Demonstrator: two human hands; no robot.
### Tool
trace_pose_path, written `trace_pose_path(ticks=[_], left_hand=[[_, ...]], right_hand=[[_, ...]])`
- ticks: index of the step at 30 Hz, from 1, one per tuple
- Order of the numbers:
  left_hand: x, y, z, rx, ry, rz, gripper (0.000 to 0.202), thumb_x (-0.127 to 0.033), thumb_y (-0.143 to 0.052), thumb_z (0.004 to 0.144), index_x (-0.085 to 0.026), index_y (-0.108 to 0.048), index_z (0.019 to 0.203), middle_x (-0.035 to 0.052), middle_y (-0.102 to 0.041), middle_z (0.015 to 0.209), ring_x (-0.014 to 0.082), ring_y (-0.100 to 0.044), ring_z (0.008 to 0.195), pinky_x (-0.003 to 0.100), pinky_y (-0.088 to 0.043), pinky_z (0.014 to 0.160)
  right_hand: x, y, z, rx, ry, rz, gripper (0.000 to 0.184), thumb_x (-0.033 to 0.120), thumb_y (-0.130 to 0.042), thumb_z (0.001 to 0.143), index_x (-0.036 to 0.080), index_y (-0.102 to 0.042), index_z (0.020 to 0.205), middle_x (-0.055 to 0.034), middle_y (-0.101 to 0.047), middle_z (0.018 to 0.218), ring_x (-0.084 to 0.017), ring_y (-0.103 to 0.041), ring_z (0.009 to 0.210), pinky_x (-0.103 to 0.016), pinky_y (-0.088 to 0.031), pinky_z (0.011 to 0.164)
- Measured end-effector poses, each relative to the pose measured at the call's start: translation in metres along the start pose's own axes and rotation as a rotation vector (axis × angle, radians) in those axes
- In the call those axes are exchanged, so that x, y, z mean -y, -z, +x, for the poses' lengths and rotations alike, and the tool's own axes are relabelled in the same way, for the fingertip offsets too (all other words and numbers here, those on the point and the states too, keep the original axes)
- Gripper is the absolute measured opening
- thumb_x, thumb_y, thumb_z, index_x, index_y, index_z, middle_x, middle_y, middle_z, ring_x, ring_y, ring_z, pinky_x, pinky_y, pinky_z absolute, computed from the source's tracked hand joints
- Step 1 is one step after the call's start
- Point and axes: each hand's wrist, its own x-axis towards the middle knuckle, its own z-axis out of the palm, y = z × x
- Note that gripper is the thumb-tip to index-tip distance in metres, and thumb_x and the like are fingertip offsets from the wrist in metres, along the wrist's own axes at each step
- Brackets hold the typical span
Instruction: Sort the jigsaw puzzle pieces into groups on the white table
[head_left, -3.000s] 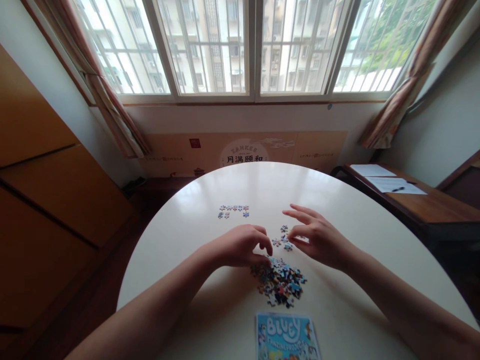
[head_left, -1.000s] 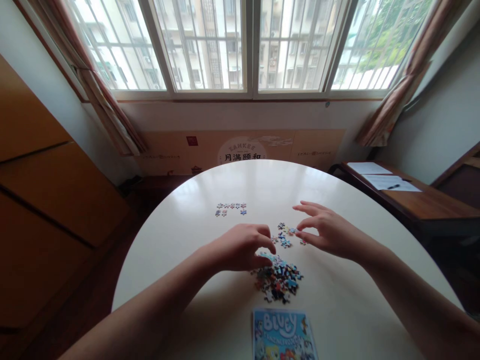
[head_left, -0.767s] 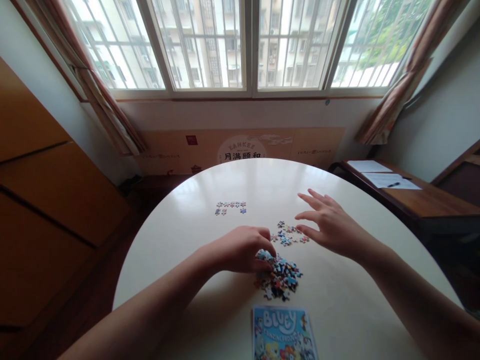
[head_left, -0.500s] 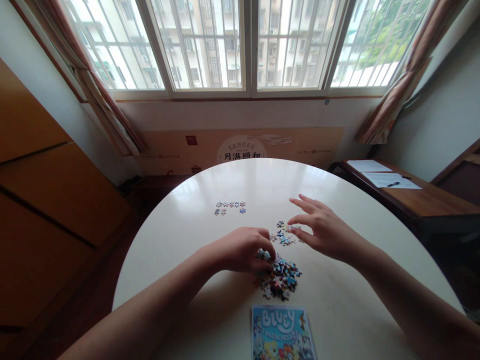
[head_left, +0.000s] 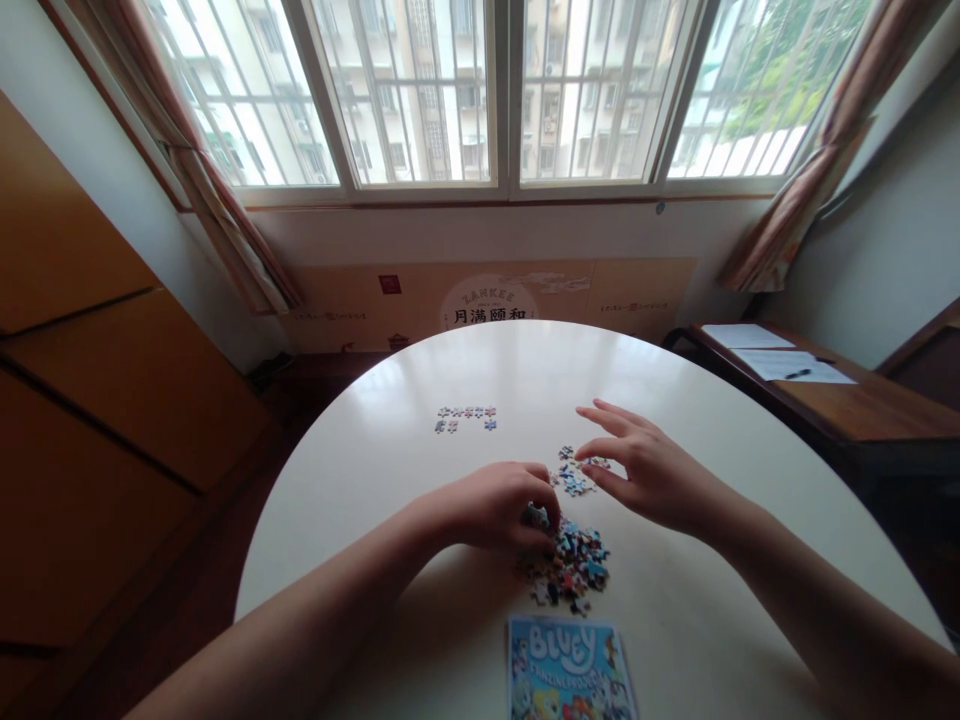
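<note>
The right hand (head_left: 649,465) has been shifted leftward, grip apart; the left hand's (head_left: 495,508) cannot be told; the lower-centre jigsaw pile (head_left: 577,567) could be scattered if brushed.

Your forearms (head_left: 322,592) slant inward, your left hand (head_left: 504,505) curled downward, your right hand (head_left: 643,460) loosely fanned out.

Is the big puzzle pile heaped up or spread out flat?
The pile is heaped up: its pieces overlap, close by the left hand.
</note>
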Motion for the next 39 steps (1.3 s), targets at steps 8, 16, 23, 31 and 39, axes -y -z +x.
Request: trace_pose_path(ticks=[8,16,23,31,39], left_hand=[[0.002,-0.006,0.001,-0.099,-0.017,0.031,0.012,-0.026,-0.08,0.08,-0.025,-0.079,0.092,0.0013,-0.069,0.09,0.0122,-0.064,0.074,0.024,-0.05,0.072],[0.009,0.022,-0.011,-0.538,-0.005,0.201,0.018,-0.028,-0.062,0.096,-0.021,-0.076,0.089,0.002,-0.071,0.079,0.0108,-0.064,0.066,0.023,-0.05,0.064],[0.054,0.058,-0.04,-0.646,0.294,0.372,0.015,-0.026,-0.063,0.09,-0.02,-0.075,0.083,-0.0007,-0.072,0.068,0.0125,-0.062,0.058,0.024,-0.048,0.062],[0.072,0.052,-0.043,-0.448,0.349,0.374,0.016,-0.021,-0.061,0.084,-0.023,-0.076,0.082,-0.0001,-0.075,0.074,0.0151,-0.067,0.067,0.025,-0.047,0.066],[0.044,0.07,-0.054,-0.211,0.357,0.403,0.016,-0.016,-0.066,0.077,-0.027,-0.076,0.081,-0.0006,-0.074,0.094,0.0173,-0.068,0.081,0.026,-0.046,0.072]], right_hand=[[0.001,-0.001,0.0,-0.019,0.025,0.016,0.014,0.028,-0.064,0.093,0.028,-0.077,0.098,-0.0081,-0.055,0.147,-0.037,-0.042,0.143,-0.065,-0.044,0.108],[0.0,0.005,0.002,-0.153,0.063,0.106,0.015,0.025,-0.062,0.094,0.026,-0.077,0.097,-0.0094,-0.064,0.137,-0.034,-0.053,0.134,-0.06,-0.049,0.106],[-0.002,-0.001,0.002,-0.117,0.091,0.122,0.015,0.024,-0.06,0.095,0.025,-0.075,0.097,-0.0101,-0.066,0.132,-0.032,-0.056,0.131,-0.056,-0.052,0.104],[-0.002,-0.002,0.002,-0.128,0.098,0.129,0.015,0.023,-0.061,0.094,0.025,-0.075,0.096,-0.0103,-0.066,0.132,-0.033,-0.054,0.133,-0.058,-0.051,0.104],[-0.002,0.0,0.001,-0.127,0.112,0.126,0.016,0.023,-0.059,0.095,0.025,-0.075,0.097,-0.0101,-0.066,0.133,-0.032,-0.054,0.134,-0.057,-0.051,0.104]])
